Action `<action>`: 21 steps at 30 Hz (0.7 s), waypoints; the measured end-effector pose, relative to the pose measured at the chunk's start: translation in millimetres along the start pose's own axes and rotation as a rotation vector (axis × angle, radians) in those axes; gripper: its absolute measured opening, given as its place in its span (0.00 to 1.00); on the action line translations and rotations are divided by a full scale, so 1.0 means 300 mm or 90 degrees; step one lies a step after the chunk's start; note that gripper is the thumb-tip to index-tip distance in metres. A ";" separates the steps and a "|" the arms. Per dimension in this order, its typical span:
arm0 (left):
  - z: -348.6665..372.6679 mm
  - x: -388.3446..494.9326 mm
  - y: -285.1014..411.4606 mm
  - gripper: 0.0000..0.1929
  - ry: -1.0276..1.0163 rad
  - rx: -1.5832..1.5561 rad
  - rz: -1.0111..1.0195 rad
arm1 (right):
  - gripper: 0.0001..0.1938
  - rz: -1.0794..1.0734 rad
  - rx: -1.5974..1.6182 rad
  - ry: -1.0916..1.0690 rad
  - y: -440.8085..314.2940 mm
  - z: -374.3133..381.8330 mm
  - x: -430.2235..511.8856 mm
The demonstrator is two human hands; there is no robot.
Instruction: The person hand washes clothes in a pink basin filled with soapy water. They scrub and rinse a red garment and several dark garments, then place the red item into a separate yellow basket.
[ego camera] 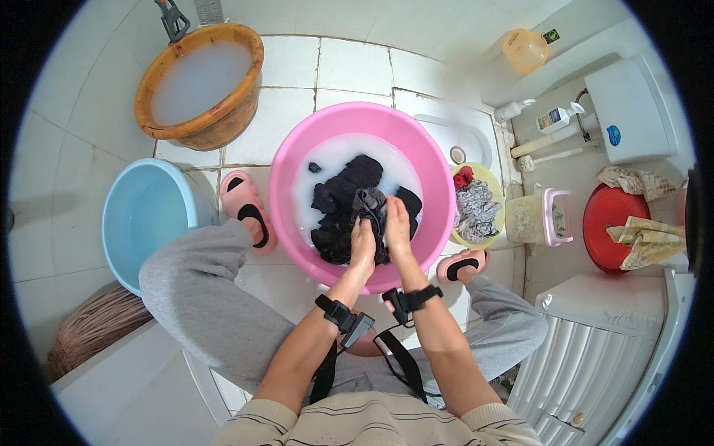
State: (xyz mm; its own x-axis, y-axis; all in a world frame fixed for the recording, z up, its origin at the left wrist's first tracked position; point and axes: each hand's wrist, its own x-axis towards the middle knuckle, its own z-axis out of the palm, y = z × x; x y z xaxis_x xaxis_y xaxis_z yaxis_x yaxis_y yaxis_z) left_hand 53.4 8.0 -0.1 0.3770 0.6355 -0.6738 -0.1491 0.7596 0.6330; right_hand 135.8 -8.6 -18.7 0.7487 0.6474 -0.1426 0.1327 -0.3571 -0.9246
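Note:
Between my knees stands a pink plastic basin with cloudy whitish water in it. Dark wet clothes lie bunched in the water, and a small dark piece of cloth floats apart at the upper left. My left hand is at the near side of the clothes, palm turned inward. My right hand faces it, fingers extended. A dark grey bunched cloth is pressed between the two hands. Each wrist wears a black strap with a small device.
A wooden tub of cloudy water stands at the upper left, above a light blue bucket of water. Right of the basin, a yellow-green basin holds grey patterned and red cloths. Beyond are a lidded plastic bin, a red basin and a squat toilet.

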 end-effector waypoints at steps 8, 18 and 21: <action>-0.012 0.007 -0.007 0.21 -0.049 -0.346 -0.100 | 0.16 0.107 0.178 0.122 0.091 0.047 -0.051; -0.104 0.068 0.089 0.20 -0.268 -0.098 -0.225 | 0.18 0.201 0.567 -0.198 0.069 -0.161 0.020; -0.127 0.096 0.098 0.21 -0.198 0.035 -0.176 | 0.17 0.180 0.389 -0.055 -0.010 -0.132 0.034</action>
State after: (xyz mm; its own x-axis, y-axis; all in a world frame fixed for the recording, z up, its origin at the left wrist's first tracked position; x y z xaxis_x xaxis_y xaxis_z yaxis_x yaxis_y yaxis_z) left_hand 25.0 53.9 -15.2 0.6556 0.3299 -0.6792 0.0430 0.8818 0.4697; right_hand 168.6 -27.7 -3.5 0.6428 0.6450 -0.4131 -0.4707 -0.0929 -0.8774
